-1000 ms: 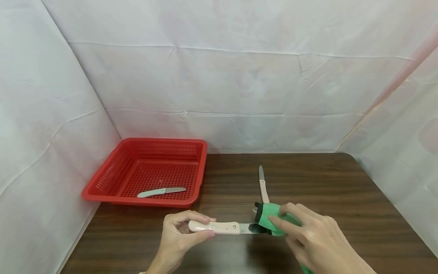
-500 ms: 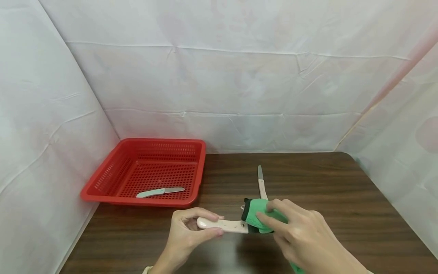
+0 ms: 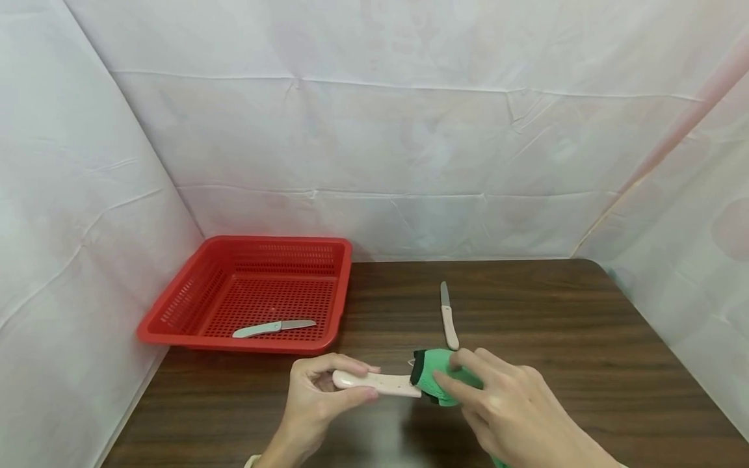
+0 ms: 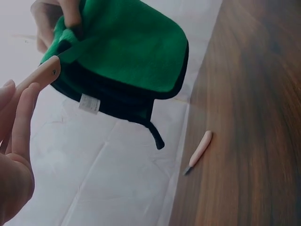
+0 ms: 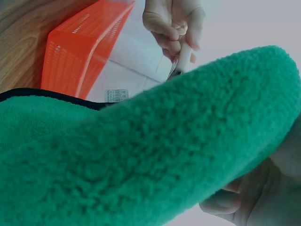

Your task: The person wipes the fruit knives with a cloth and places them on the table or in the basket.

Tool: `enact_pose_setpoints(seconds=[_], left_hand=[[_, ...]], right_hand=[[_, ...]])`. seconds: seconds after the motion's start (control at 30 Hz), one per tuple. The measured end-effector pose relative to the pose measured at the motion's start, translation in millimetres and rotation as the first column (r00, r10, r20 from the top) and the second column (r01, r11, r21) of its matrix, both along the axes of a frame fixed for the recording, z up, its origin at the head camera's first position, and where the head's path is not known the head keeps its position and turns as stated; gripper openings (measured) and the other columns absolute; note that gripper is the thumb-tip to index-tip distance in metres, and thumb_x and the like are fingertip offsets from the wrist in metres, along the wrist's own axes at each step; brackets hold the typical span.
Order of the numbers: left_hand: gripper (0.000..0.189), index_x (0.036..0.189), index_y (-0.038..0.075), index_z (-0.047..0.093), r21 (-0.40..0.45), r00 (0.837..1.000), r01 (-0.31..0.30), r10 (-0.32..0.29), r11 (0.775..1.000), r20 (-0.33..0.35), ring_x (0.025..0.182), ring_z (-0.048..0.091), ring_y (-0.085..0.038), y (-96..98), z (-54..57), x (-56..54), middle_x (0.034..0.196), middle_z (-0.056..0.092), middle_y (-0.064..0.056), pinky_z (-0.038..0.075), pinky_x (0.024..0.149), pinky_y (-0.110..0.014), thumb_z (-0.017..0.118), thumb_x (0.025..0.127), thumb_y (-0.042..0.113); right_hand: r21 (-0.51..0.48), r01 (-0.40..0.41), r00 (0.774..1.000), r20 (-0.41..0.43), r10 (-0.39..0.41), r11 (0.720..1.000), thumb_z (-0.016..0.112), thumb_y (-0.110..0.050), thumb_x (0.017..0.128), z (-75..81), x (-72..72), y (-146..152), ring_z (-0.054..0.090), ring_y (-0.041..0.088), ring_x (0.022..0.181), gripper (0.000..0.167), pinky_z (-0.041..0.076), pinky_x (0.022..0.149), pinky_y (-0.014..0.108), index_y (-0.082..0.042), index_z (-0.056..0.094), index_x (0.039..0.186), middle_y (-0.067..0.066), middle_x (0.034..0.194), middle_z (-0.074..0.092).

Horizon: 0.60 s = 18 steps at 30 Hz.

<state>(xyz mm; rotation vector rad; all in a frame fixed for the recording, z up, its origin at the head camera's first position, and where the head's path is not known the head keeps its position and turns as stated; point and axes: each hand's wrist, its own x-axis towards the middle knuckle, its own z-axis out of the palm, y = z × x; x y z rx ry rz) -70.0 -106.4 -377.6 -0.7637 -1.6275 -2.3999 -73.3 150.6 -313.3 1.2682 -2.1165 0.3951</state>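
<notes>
My left hand (image 3: pixel 310 403) grips a paring knife (image 3: pixel 389 385) by its pale pink handle, thumb below and fingers above. The knife lies roughly level over the table, its blade pointing right. A green cloth (image 3: pixel 435 370) with black edging is pinched around the blade by my right hand (image 3: pixel 509 400), so most of the blade is hidden. The cloth's edge reaches the rivet end of the handle. In the left wrist view the cloth (image 4: pixel 136 47) hangs in a broad fold with a white tag; its fuzzy surface (image 5: pixel 155 141) fills much of the right wrist view.
Behind the cloth, another pink-handled knife (image 3: pixel 449 328) lies on the dark wood table (image 3: pixel 538 305), blade pointing away. A red perforated basket (image 3: pixel 346 286) stands at the back left, holding a knife with a pale handle (image 3: pixel 257 329). White sheeting (image 3: pixel 409 130) encloses the back and sides.
The cloth has slid left along the blade up to the handle, covering the bare metal seen a second ago. Both hands keep their hold; the left has shifted slightly right.
</notes>
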Motion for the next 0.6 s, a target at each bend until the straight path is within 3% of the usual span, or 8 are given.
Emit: enact_pose_setpoints(seconds=[0.37, 0.6], left_hand=[[0.024, 0.088, -0.005, 0.067, -0.02, 0.999, -0.027, 0.028, 0.999, 0.037, 0.081, 0.068, -0.025, -15.7, -7.1, 4.7, 0.091, 0.066, -0.031, 0.057, 0.062, -0.033, 0.07, 0.069, -0.02], [0.025, 0.09, -0.005, 0.067, -0.025, 0.999, -0.021, 0.022, 0.999, 0.049, 0.081, 0.068, -0.024, -21.3, -11.8, 5.8, 0.092, 0.067, -0.029, 0.057, 0.062, -0.035, 0.069, 0.07, -0.02]], right_hand=[[-0.001, 0.022, 1.0, 0.022, -0.022, 1.0, 0.022, -0.012, 0.084, -9.6, -0.9, 14.2, 0.042, 0.008, 0.063, 0.051, 0.015, 0.043, 0.004, -0.014, 0.072, 0.091, -0.001, 0.087, 0.053], [-0.009, 0.046, 0.998, 0.041, -0.045, 0.999, 0.022, -0.014, 0.084, -16.1, -1.1, 18.6, 0.046, 0.009, 0.065, 0.05, 0.018, 0.041, 0.006, -0.014, 0.072, 0.092, 0.0, 0.089, 0.056]])
